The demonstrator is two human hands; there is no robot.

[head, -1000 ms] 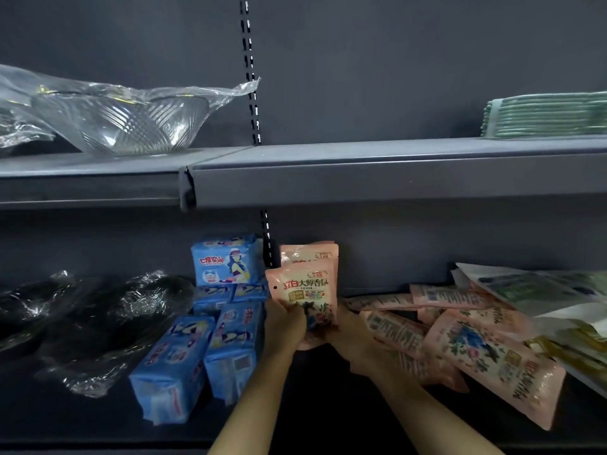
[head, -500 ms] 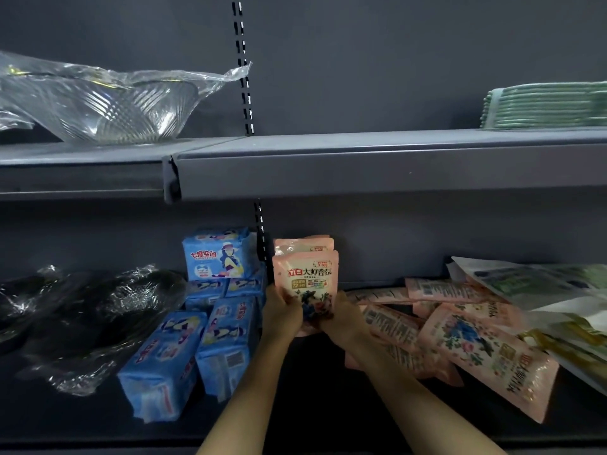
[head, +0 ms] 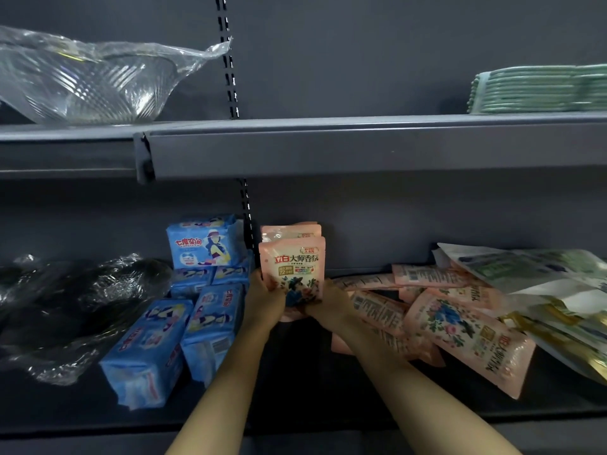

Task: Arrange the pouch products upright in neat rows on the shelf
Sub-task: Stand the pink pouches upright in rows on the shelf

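- The left hand [head: 264,298] had its fingers curled against the lower left edge of the front pink pouch [head: 292,274], thumb on the printed face; the right hand [head: 328,302] gripped the lower right corner in the same way, so the pouch was pinched between the two hands.
- That pouch stood upright, label outward, on the lower shelf [head: 295,402], near the back wall and just right of the slotted upright [head: 246,205].
- Directly behind it, the tops of the standing pouches [head: 290,229] showed; at least one, perhaps two, though the count could not be told. The held pouch appeared to touch them.
- So a single short row had been begun, and it seemed the held pouch was being settled as its newest front member.
- To the right, the fallen pink pouches [head: 427,307] lay flat and overlapping in a loose heap, some face down; these made up most of the stock and were not yet stood up.
- One large one, the floral pouch [head: 469,339], lay slanted at the front of that heap.
- Further right, the green and gold packs [head: 542,290] lay tumbled over the heap's edge.
- To the left of the hands, the blue packets [head: 197,290] were stacked unevenly, some tipped forward.
- By that showing the task was judged early: one row started, the bulk of the pouches left to raise and line up.
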